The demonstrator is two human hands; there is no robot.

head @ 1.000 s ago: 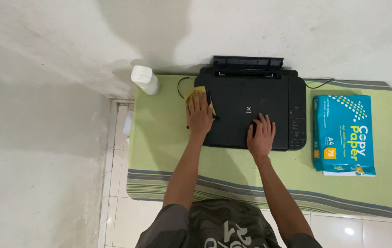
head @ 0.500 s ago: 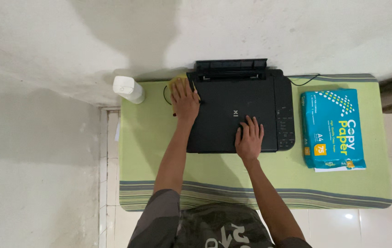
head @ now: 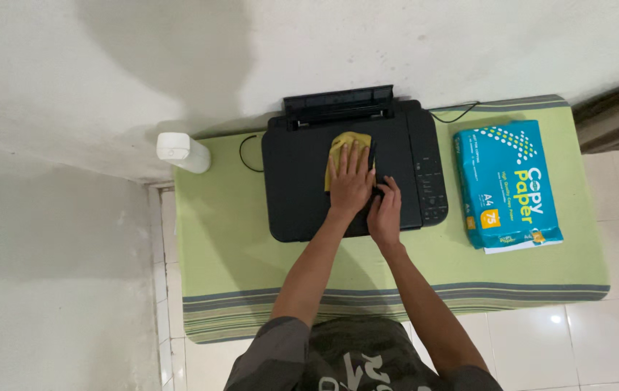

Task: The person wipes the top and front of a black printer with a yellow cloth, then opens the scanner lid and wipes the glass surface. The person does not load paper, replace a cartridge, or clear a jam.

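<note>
**a:** where's the cloth sitting on your setup right now?

**b:** my left hand is flat on top of the yellow cloth, fingers spread a little and pressing it onto the lid of the black printer, near the back edge by the paper tray. the cloth pokes out past my fingertips.

**a:** and the other hand?

**b:** right hand is just beside the left one, touching it, fingers close together and resting flat on the lid near the front. not gripping anything.

**a:** what's around it?

**b:** printer's on a green striped mat. blue ream of copy paper is to the right, white bottle off to the left by the wall.
</note>
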